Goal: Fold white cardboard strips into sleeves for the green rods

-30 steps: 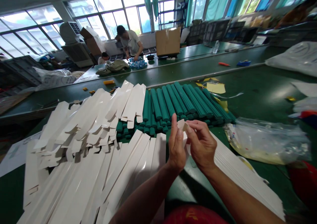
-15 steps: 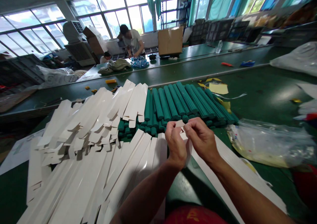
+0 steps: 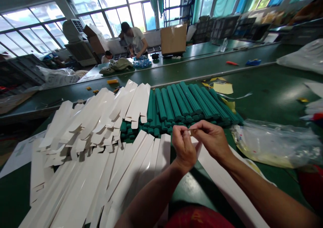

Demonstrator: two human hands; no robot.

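My left hand [image 3: 184,145] and my right hand [image 3: 213,140] meet in front of me, both pinching the end flap of a white cardboard box [image 3: 193,140]. Fingers hide most of that end, and how far its body reaches is hard to make out. Below my right forearm lie long white cardboard pieces [image 3: 224,184]. Just beyond my hands is a pile of green ribbed rods [image 3: 186,102]. A big heap of flattened white boxes [image 3: 98,115], with small flaps at their ends, spreads to the left of my left hand.
Clear plastic bags [image 3: 277,142] lie to the right. Yellow paper [image 3: 223,88] sits behind the rods. On the farther bench are a red-handled tool [image 3: 231,63], a brown carton [image 3: 173,39] and a bottle [image 3: 223,45]. A person [image 3: 136,41] works there over blue items.
Both hands have shifted slightly right and turned, and the flap between them now appears edge-on. My right forearm has moved right. The piles stay as they were.
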